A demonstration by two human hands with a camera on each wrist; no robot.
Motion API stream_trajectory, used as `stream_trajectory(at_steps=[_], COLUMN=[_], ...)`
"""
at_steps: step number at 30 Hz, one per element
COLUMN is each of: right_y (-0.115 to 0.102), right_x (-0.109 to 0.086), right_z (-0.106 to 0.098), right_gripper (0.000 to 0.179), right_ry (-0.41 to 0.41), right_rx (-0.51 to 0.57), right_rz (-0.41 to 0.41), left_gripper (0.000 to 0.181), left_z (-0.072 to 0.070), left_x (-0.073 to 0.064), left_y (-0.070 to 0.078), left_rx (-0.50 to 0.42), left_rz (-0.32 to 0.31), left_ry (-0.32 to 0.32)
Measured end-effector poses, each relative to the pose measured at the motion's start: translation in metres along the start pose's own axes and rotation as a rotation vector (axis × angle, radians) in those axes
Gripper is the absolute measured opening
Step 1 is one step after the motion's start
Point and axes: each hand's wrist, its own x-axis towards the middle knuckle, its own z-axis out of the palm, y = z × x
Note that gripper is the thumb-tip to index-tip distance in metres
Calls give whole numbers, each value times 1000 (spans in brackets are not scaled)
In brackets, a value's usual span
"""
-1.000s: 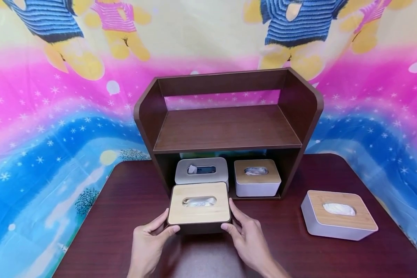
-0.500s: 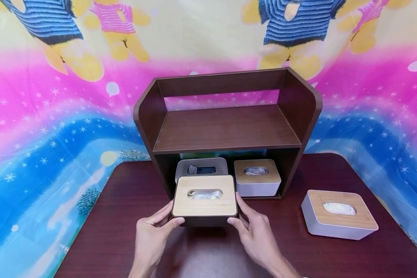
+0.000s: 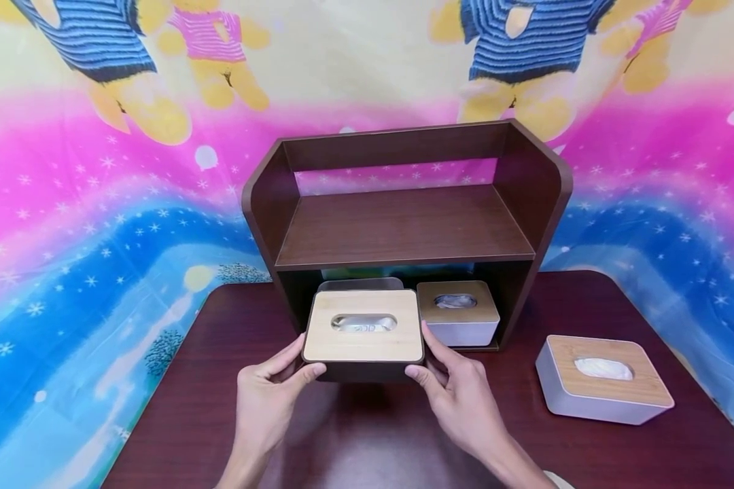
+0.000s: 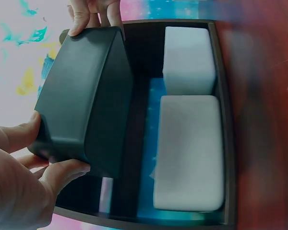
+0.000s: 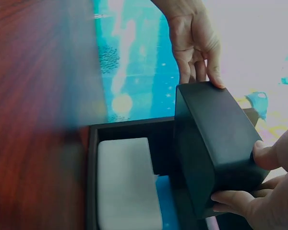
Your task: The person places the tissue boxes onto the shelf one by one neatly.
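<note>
My left hand [image 3: 268, 401] and right hand [image 3: 465, 401] grip a dark tissue box [image 3: 363, 336] by its two ends, thumbs at the front corners. Its lid is pale wood with an oval slot showing some tissue. The box is raised in front of the brown desktop shelf [image 3: 404, 227], overlapping the lower compartment in the head view. Both wrist views show the box's plain black side [image 4: 77, 91] clear of the table. Behind it, a grey tissue box [image 3: 361, 284] is mostly hidden. Right of that stands a white tissue box [image 3: 457, 319] with a brown wooden lid, inside the lower compartment.
Another white tissue box [image 3: 608, 379] with a wooden lid sits on the dark red table [image 3: 177, 421] to the right. The shelf's upper board [image 3: 404, 224] has tall side panels. A patterned cloth [image 3: 67, 204] hangs behind the table.
Both hands have raised the dark tissue box and shifted it slightly right, toward the shelf. It now covers most of the grey tissue box. The other boxes have stayed put.
</note>
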Motion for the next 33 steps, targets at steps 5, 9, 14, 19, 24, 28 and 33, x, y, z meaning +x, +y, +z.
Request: stream_trajectory(at_steps=[5, 9, 14, 19, 24, 28, 33], right_y=[-9, -16, -24, -32, -41, -50, -59], right_x=[6, 12, 17, 22, 29, 35, 41], right_z=[-6, -8, -12, -15, -18, -21, -24], right_gripper=[67, 67, 67, 67, 68, 69, 69], right_ry=[-14, -6, -7, -20, -44, -45, -44], right_rx=[-18, -52, -86, -121, -96, -108, -127], right_rz=[-2, -36, -69, -86, -90, -107, -135], left_gripper=[54, 54, 55, 57, 55, 54, 53], left_z=[-2, -5, -8, -11, -16, -19, -21], left_x=[4, 6, 8, 10, 12, 15, 17], left_y=[12, 22, 32, 41, 54, 64, 75], left_rx=[5, 17, 30, 48, 98, 116, 127], left_rz=[21, 36, 54, 64, 94, 108, 103], left_ry=[-1, -5, 4, 9, 21, 32, 44])
